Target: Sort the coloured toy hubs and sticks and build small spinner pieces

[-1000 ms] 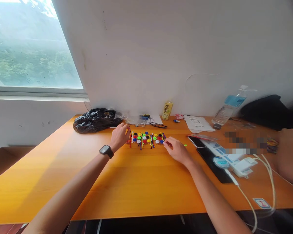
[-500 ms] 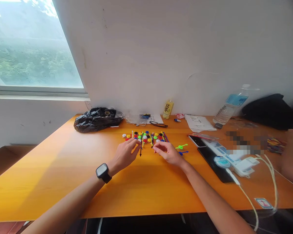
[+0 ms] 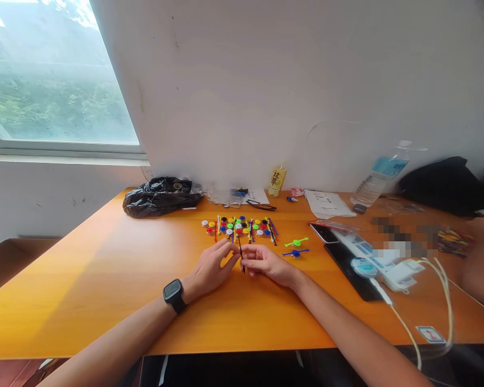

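My left hand (image 3: 214, 265), with a black watch on its wrist, and my right hand (image 3: 266, 263) meet at the middle of the orange table (image 3: 105, 279). Between their pinched fingertips stands a thin black stick (image 3: 241, 251), roughly upright. Both hands grip it. Just beyond them lies a cluster of coloured round caps and sticks (image 3: 240, 227). A green piece on a stick (image 3: 296, 242) and a blue one (image 3: 295, 252) lie to the right of my hands.
A black plastic bag (image 3: 159, 195), glasses (image 3: 261, 206), a yellow drink carton (image 3: 276, 182), papers (image 3: 327, 203) and a water bottle (image 3: 380, 174) line the wall. A phone (image 3: 325, 233), power strip (image 3: 381, 259) and white cables (image 3: 435, 301) lie right. Another person's arm (image 3: 482, 258) rests at the far right.
Both hands pulled back from the cluster toward me and came together on the black stick. The green and blue pieces now lie uncovered to the right.
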`<action>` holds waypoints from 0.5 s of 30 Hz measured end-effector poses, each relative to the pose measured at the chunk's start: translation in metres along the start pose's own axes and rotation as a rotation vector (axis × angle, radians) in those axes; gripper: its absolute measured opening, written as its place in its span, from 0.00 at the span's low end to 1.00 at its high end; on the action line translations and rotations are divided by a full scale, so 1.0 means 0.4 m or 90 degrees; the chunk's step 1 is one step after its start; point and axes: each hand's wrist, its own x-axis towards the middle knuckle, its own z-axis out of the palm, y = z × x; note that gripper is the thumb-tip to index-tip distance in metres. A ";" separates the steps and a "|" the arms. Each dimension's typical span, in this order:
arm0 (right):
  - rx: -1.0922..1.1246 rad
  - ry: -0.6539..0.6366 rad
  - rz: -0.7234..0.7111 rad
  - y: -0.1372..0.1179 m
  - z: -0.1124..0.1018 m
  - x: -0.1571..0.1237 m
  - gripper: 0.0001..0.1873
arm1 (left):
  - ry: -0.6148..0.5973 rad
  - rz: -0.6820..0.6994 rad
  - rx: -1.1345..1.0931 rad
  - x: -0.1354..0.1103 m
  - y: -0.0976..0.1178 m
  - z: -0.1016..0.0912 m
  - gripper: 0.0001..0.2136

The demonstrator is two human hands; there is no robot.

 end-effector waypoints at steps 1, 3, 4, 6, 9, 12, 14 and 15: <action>0.005 0.016 -0.002 -0.001 -0.001 0.001 0.24 | -0.012 -0.002 -0.025 0.001 0.005 -0.006 0.09; 0.021 0.054 -0.008 -0.007 -0.004 0.002 0.23 | -0.046 -0.009 -0.072 0.002 0.013 -0.020 0.13; 0.031 0.071 -0.011 -0.009 -0.004 0.003 0.22 | -0.061 -0.015 -0.090 0.003 0.015 -0.024 0.15; 0.049 0.095 -0.017 -0.014 -0.006 0.003 0.21 | -0.067 -0.038 -0.113 0.005 0.014 -0.026 0.17; 0.060 0.119 -0.031 -0.019 -0.005 0.003 0.21 | -0.046 -0.064 -0.149 0.011 0.002 -0.012 0.13; 0.070 0.146 -0.047 -0.021 -0.001 0.002 0.23 | -0.026 -0.078 -0.212 0.017 -0.011 0.002 0.10; 0.081 0.153 -0.061 -0.023 0.001 0.001 0.25 | -0.007 -0.094 -0.246 0.021 -0.018 0.005 0.10; 0.085 0.151 -0.067 -0.024 0.002 0.001 0.25 | 0.001 -0.101 -0.259 0.022 -0.022 0.005 0.10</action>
